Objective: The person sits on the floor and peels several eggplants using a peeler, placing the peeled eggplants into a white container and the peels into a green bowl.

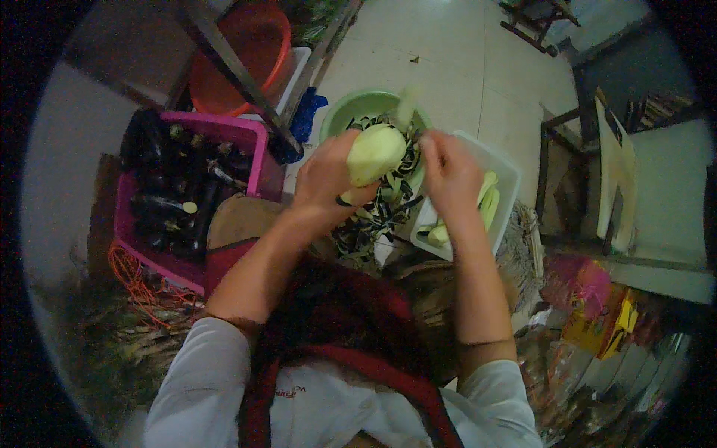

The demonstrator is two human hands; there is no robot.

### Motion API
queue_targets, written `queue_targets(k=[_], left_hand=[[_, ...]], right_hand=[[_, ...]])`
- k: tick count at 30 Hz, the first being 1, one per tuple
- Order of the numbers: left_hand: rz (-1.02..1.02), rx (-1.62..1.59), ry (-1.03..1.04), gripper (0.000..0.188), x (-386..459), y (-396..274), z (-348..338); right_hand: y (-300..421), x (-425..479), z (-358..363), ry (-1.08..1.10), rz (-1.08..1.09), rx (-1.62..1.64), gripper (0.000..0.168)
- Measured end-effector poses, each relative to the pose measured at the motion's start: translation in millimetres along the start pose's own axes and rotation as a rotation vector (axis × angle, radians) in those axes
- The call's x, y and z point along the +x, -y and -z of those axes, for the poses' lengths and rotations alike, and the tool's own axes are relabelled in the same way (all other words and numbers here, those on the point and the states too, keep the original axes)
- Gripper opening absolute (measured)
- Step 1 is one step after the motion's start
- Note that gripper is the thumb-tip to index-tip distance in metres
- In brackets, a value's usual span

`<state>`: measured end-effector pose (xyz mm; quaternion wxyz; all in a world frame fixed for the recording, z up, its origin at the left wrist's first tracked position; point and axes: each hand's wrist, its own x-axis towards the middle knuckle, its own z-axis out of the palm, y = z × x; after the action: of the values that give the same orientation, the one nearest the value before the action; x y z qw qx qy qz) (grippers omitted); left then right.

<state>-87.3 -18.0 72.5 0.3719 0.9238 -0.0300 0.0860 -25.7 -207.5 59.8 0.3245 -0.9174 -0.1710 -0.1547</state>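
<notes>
A pale, peeled eggplant [376, 154] is gripped in my left hand [327, 176], held over a green plastic basin [350, 107]. Close by on the right, my right hand [452, 171] is closed and blurred; a tool between its fingers cannot be made out. A blurred pale strip hangs in the air above the eggplant. Dark and pale peelings [386, 210] lie in the basin and spill over its near side. Peeled eggplants [489, 204] rest in a white plastic tub [507, 168] beyond my right wrist.
A pink crate [259, 151] of dark unpeeled eggplants [162, 204] stands left, with orange netting [131, 280] beside it. Behind it is a red basin [280, 56] under a rack. Wooden furniture [552, 162] and plastic packages [594, 336] are at the right.
</notes>
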Motion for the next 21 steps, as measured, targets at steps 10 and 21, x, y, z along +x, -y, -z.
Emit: queue_targets(k=[10, 21], left_hand=[[-0.017, 0.193, -0.015, 0.061, 8, -10, 5], [0.606, -0.826, 0.453, 0.074, 9, -48, -51]], right_hand=[[-14, 5, 4, 0.08, -0.073, -0.015, 0.025], [-83, 32, 89, -0.332, -0.433, 0.633, 0.029]])
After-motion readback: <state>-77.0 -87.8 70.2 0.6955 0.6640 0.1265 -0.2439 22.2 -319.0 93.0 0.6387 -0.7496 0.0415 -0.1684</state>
